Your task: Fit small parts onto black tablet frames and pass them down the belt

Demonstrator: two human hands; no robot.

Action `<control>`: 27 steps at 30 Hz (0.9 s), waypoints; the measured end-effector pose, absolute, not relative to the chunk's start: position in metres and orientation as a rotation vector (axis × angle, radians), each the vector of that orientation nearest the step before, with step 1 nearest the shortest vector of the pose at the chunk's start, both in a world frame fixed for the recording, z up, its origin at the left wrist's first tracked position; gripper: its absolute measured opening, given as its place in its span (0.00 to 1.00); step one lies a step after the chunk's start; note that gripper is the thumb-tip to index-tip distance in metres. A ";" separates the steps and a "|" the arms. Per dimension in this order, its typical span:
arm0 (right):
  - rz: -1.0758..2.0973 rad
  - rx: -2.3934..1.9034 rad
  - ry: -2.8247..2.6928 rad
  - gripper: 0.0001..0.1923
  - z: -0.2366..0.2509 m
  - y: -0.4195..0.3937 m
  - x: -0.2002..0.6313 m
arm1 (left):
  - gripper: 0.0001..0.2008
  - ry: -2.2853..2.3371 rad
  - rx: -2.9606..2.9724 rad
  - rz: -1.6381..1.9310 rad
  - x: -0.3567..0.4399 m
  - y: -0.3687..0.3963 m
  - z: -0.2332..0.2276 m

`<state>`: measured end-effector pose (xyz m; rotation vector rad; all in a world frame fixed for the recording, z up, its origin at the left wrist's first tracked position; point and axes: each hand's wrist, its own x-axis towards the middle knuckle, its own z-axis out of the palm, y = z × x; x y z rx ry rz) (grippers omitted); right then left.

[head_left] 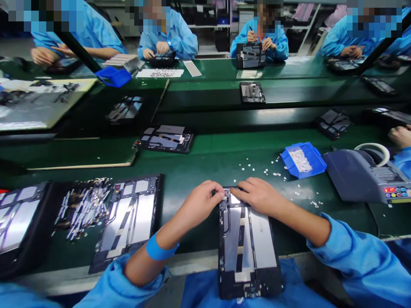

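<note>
An open tablet chassis [247,244] with silver panels lies in front of me, its near end over the green bench's front edge [192,256]. My left hand [201,203] pinches at the chassis's far left corner, fingers closed on something too small to tell. My right hand [260,196] rests on the far right corner, fingertips pressed down beside the left hand's. Both wrists wear blue sleeves; a blue band circles the left forearm.
Another open chassis [128,220] and a pile of small strips [83,207] lie left. A blue bin [303,159] of white bits and a grey tape dispenser [362,175] stand right. More chassis [165,138] sit on the belt. Several blue-coated people work opposite.
</note>
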<state>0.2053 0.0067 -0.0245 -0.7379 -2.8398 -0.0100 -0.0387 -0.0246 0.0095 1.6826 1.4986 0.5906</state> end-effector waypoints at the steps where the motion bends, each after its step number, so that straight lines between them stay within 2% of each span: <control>1: -0.018 -0.718 -2.852 0.16 -0.024 0.008 0.206 | 0.09 1.500 1.717 0.577 -0.037 -0.021 0.008; 7: -0.028 -0.674 -2.870 0.17 -0.027 0.012 0.206 | 0.09 1.504 1.778 0.472 -0.026 -0.008 -0.004; 27: -0.011 -0.708 -2.838 0.17 -0.029 0.011 0.206 | 0.09 1.669 1.750 0.560 -0.013 -0.020 -0.017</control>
